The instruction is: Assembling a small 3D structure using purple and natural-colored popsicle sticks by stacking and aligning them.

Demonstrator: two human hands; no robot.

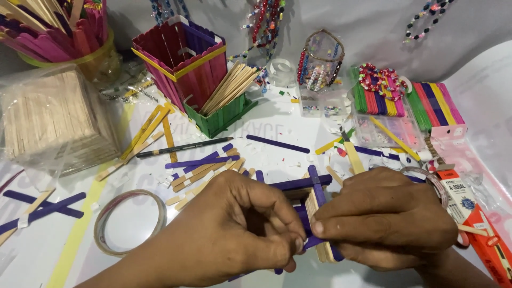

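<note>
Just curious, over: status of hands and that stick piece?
Left hand and right hand both pinching purple stick frame. Tape roll lies left, apart. Loose sticks behind.

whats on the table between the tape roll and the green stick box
In the head view, between the tape roll and the green box lie a black pencil and loose purple and plain craft sticks.

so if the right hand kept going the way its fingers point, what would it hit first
Its fingers point leftward, so the right hand would probably meet the purple stick frame it already pinches, then the left hand just behind; depth is unclear.
</note>
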